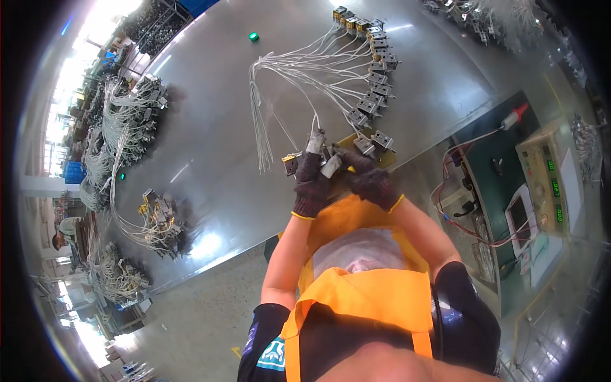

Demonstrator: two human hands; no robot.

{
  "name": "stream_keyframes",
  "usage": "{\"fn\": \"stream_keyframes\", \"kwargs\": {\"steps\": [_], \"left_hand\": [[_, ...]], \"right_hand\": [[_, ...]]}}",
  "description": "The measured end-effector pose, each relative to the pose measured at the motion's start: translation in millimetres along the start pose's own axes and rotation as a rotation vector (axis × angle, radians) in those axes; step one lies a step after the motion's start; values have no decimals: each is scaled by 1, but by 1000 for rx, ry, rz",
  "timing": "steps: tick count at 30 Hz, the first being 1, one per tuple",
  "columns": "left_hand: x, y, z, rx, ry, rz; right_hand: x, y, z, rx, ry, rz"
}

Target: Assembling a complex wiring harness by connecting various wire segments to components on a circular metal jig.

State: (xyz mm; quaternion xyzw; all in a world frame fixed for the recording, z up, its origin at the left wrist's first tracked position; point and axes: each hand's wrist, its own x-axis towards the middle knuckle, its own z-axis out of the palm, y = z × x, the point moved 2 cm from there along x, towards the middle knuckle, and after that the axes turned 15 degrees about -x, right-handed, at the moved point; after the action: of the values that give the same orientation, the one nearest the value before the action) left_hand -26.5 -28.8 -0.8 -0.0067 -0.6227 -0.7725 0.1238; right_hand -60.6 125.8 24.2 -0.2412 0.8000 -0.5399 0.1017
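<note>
Both hands wear dark knitted gloves with yellow cuffs and meet at the near edge of the metal table. My left hand (310, 181) is closed, its fingertips pinching white wires. My right hand (370, 181) is bent close by, fingers curled; what they hold is hidden. A small silvery metal block (331, 167) sits between the two hands. Just left of my left hand is a boxy metal solenoid-like unit (291, 163). Similar units (377, 89) form a curved row beyond, their white wires (299, 67) gathered into one bundle. Two more units (382, 141) lie by my right hand.
The metal table (210, 108) carries heaps of wired units (133, 114) at left and a smaller pile (159, 223). A green round object (253, 37) lies at the far side. At right stand a beige instrument (544, 181) with green displays and a red-tipped probe (512, 119).
</note>
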Motion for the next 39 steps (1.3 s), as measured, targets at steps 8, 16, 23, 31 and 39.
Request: {"fn": "stream_keyframes", "kwargs": {"steps": [8,16,23,31,39], "left_hand": [[-15,19,0,-609,-24,-240],[-12,30,23,404,94,21],[-18,36,35,-139,281,-135],[-6,35,29,538,21,136],[-4,18,37,714,-6,367]], "right_hand": [[2,1,-74,79,-96,393],[-5,17,-61,38,-152,286],[-13,-40,-76,-573,-198,59],[-27,-56,-70,-696,-82,-119],[-20,-42,-61,-682,-33,-229]]}}
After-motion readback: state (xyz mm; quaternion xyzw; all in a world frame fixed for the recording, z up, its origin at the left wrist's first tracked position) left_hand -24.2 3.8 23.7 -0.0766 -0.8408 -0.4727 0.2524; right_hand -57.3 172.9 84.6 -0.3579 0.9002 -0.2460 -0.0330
